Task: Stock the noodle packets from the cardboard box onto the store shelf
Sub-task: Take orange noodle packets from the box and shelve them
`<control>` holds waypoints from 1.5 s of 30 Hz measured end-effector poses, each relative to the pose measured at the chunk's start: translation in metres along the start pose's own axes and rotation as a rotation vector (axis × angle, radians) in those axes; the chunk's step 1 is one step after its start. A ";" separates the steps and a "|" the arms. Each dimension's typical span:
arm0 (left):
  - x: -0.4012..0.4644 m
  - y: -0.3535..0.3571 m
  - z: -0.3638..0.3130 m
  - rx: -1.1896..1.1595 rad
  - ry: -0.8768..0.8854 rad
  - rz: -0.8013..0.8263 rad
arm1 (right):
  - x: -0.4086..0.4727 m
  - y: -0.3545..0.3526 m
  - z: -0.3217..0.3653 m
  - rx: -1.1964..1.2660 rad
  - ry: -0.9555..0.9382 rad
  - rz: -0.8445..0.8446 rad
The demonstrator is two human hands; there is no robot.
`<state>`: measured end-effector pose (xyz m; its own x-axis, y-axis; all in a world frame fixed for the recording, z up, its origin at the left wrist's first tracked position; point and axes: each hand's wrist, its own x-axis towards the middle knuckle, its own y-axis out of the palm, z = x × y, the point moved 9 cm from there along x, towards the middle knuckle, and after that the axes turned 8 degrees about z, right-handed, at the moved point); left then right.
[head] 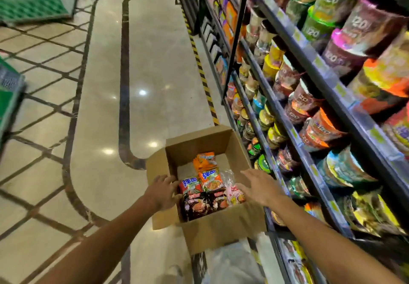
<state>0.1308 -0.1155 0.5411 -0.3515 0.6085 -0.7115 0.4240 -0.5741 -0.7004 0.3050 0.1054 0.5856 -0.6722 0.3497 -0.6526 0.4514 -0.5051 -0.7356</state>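
Both my hands over cardboard box [205, 221] on floor beside store shelf [309, 115]; left hand [162, 191] and right hand [257, 189] spread, fingers straight, holding nothing; noodle packets [208, 184] inside box; I'd lower both, close round top packets, lift level

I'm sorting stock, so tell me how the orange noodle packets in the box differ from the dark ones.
The orange noodle packets lie toward the middle of the cardboard box; the dark noodle packets sit at its near end, between the hands. Orange wrappers are bright, dark ones black with red. Both lie loose inside, not yet gripped.
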 end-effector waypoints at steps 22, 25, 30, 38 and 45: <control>0.493 0.154 0.050 -0.340 0.008 0.141 | 0.456 0.181 -0.113 0.222 -0.050 0.079; 0.563 0.196 0.056 -0.484 -0.031 0.107 | 0.504 0.238 -0.126 0.305 -0.032 0.125; 0.657 0.235 0.059 -0.928 -0.187 -0.046 | 0.551 0.308 -0.147 0.345 -0.024 0.193; 0.736 0.283 0.063 -1.287 -0.564 -0.185 | 0.602 0.359 -0.174 0.348 -0.016 0.188; 0.710 0.285 0.070 -1.541 -0.549 -0.077 | 0.616 0.356 -0.173 0.414 0.002 0.206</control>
<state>-0.0563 0.1144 -0.1679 -0.5044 0.1590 -0.8487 0.6571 0.7083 -0.2578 0.1528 0.2772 -0.1092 -0.5919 0.2099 -0.7782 0.3031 -0.8366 -0.4563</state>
